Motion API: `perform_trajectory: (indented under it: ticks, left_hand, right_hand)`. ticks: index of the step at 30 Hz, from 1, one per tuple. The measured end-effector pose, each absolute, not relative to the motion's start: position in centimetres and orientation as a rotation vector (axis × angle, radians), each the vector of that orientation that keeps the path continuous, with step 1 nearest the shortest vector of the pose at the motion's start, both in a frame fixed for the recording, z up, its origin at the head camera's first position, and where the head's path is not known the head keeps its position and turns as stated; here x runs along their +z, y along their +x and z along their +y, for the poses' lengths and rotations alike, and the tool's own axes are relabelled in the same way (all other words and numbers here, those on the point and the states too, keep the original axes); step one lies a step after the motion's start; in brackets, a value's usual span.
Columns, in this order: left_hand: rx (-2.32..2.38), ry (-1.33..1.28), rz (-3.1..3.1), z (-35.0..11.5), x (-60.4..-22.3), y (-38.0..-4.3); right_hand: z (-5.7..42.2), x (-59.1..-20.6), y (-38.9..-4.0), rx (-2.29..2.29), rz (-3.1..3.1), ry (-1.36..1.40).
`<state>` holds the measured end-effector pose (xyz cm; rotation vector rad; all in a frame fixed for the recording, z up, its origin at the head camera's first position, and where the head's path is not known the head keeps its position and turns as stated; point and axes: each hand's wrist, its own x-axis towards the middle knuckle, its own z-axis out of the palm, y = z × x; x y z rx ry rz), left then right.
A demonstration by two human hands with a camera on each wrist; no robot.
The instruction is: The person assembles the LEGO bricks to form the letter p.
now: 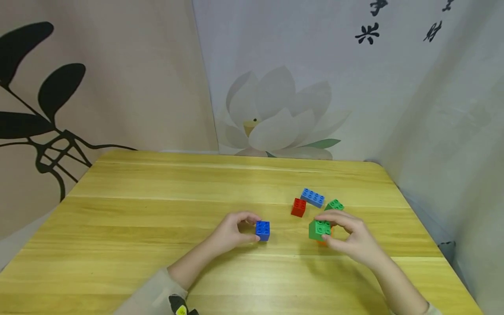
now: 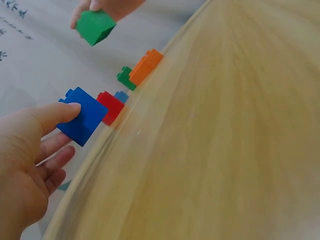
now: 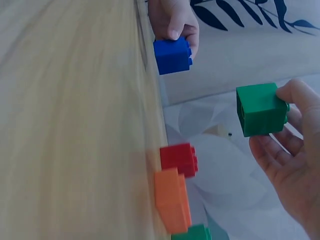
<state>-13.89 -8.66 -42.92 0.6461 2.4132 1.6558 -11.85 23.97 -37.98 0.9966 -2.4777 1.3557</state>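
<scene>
My left hand pinches a dark blue square toy brick between thumb and fingers, studs up. Whether this brick touches the table cannot be told. On the right, a green toy brick is held by the thumb and fingers of my right hand. The right wrist view shows that green brick raised off the table, its hollow underside partly visible. Below it an orange brick stands on the table, mostly hidden in the head view by the green brick and the hand.
Beyond my right hand lie a red brick, a longer blue brick and a second green brick, partly covered by the fingers. The wooden table ends at a printed cloth backdrop.
</scene>
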Motion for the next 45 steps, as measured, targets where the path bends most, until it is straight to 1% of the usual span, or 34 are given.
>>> perform_trajectory:
  ticks: [10, 16, 21, 25, 29, 33, 45]
  left_hand:
    - [1.636, 0.644, 2.467, -10.2, -43.6, -13.4]
    - [1.639, 0.616, 2.465, -11.3, -43.7, -13.0]
    - [1.648, 0.610, 2.435, -11.7, -43.8, -12.8]
    - [1.648, 0.616, 2.424, -11.9, -43.8, -12.8]
    - [1.651, 0.625, 2.412, -11.9, -43.9, -12.9]
    - [1.642, 0.639, 2.413, -11.9, -44.0, -12.9]
    - [1.621, 0.640, 2.421, -11.8, -44.4, -13.1]
  right_hand:
    - [20.8, -37.4, -12.5, 1.321, -2.445, 1.082]
    - [18.8, -37.4, -13.4, 1.380, -2.327, 1.227]
    - [17.6, -37.6, -13.9, 1.419, -2.292, 1.288]
    - [16.6, -37.2, -14.0, 1.401, -2.325, 1.294]
    - [15.4, -35.6, -13.5, 1.398, -2.367, 1.286]
    - [14.3, -34.4, -13.2, 1.390, -2.347, 1.341]
    - [12.8, -34.7, -13.7, 1.437, -2.406, 1.379]
